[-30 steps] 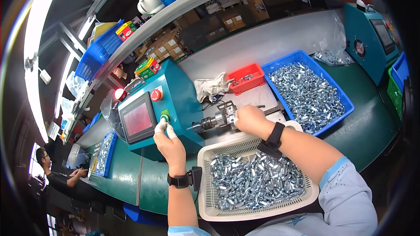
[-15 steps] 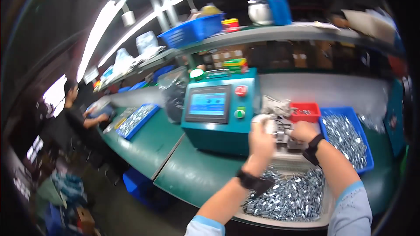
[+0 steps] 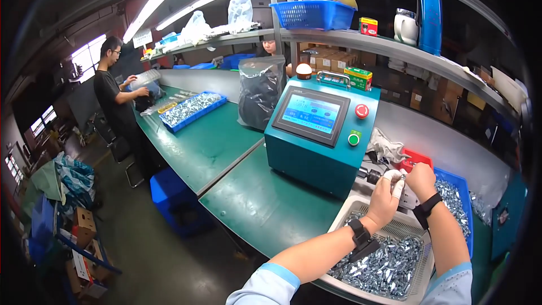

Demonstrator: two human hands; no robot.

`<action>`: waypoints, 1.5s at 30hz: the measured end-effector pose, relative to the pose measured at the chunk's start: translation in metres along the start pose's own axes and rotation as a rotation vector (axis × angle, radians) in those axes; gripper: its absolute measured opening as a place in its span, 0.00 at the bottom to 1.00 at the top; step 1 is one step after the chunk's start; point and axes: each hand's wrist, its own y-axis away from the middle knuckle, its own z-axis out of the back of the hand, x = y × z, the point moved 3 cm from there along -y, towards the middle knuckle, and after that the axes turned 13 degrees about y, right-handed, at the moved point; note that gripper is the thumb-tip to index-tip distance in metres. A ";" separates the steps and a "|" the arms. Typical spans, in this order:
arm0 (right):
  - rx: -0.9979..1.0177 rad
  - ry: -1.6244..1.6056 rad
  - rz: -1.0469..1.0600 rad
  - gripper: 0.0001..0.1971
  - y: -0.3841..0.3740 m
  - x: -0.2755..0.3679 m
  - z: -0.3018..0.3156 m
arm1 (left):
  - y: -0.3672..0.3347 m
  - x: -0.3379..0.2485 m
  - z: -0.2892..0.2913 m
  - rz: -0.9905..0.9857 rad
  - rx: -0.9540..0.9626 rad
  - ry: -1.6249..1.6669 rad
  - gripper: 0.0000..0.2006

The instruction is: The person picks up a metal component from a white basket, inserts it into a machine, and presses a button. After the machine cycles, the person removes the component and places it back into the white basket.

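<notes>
My left hand [image 3: 385, 199], its fingertips in white coverings, pinches a small shiny metal part [image 3: 402, 177]. Close beside it is my right hand [image 3: 422, 181], fingers curled together; whatever they hold is hidden. Both hands are over a metal fixture [image 3: 370, 175] at the right side of a teal machine [image 3: 310, 161] with a lit screen [image 3: 309, 114]. Below my forearms a cream plastic basket [image 3: 345, 210] holds many small metal parts [image 3: 384, 268]. A red bin [image 3: 416, 157] stands just behind my right hand, and a blue tray [image 3: 470, 214] of similar parts lies to its right.
A crumpled cloth [image 3: 387, 146] lies behind the fixture. Left on the green bench [image 3: 243, 203] are another blue tray [image 3: 193, 123] of parts and a black-filled plastic bag [image 3: 259, 99]. A shelf [image 3: 361, 43] spans above. One co-worker [image 3: 113, 90] stands far left; another is partly hidden behind the bag.
The view has swung, so the bench and machine sit differently in it. My hands have come closer together, fingertips nearly meeting. The machine's top lamp went from green to orange-white.
</notes>
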 end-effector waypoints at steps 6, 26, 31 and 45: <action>0.048 0.068 0.096 0.14 0.014 -0.007 -0.045 | 0.001 -0.010 -0.001 -0.020 0.004 0.074 0.11; 0.056 -0.125 0.147 0.14 0.017 -0.008 -0.053 | 0.006 -0.022 0.000 -0.012 0.050 0.087 0.11; 0.051 -0.200 0.176 0.15 0.020 -0.001 -0.056 | 0.003 -0.008 0.000 0.012 0.099 0.379 0.11; 0.413 -0.720 -0.144 0.13 0.046 -0.035 -0.046 | 0.011 -0.041 -0.005 0.036 0.106 0.409 0.11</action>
